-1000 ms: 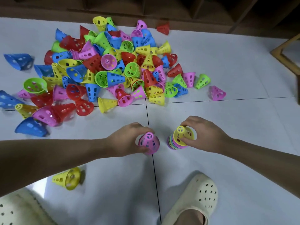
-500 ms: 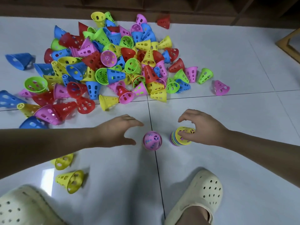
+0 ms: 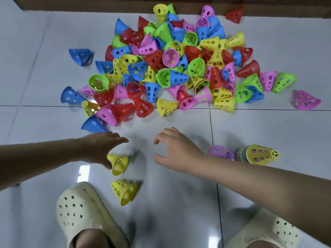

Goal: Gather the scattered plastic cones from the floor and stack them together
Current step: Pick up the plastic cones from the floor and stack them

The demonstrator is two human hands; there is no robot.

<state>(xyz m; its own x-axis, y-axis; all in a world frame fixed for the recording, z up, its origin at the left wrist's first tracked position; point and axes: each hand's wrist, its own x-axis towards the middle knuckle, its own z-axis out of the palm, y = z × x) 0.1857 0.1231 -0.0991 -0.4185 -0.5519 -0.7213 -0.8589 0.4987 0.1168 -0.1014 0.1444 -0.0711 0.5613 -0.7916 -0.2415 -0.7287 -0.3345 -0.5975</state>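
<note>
Reaching toward the heap, both your hands are empty. Your left hand (image 3: 102, 145) is stretched out flat, fingers straight and pointing at the pile, holding nothing; a loose yellow cone (image 3: 119, 163) lies on its side just under the thumb side of it, and whether skin touches plastic you cannot tell from here. Your right hand (image 3: 174, 149) hangs loosely curled, thumb and fingers apart, nothing between them.

Progress so far: small. One short stack (image 3: 258, 154), yellow cone on top with several coloured rims showing beneath, sits on the floor (image 3: 268, 126) to the right of your right forearm. A single pink cone (image 3: 218, 152) sits just beside that stack, partly hidden by your forearm and not nested on it.

Left to do: nearly everything. The main pile (image 3: 175, 68) of red, blue, green, yellow and pink cones lies further off across the tiles, tangled and pointing every way, some already nested in twos. Strays ring it: a blue one far left, a pink one far right, a red one near the wall. A second yellow cone (image 3: 125, 191) lies near your left shoe (image 3: 86, 212).

Judgement: early stage. The two yellow strays are nearest, so they look like the easy next pickups before the heap.
</note>
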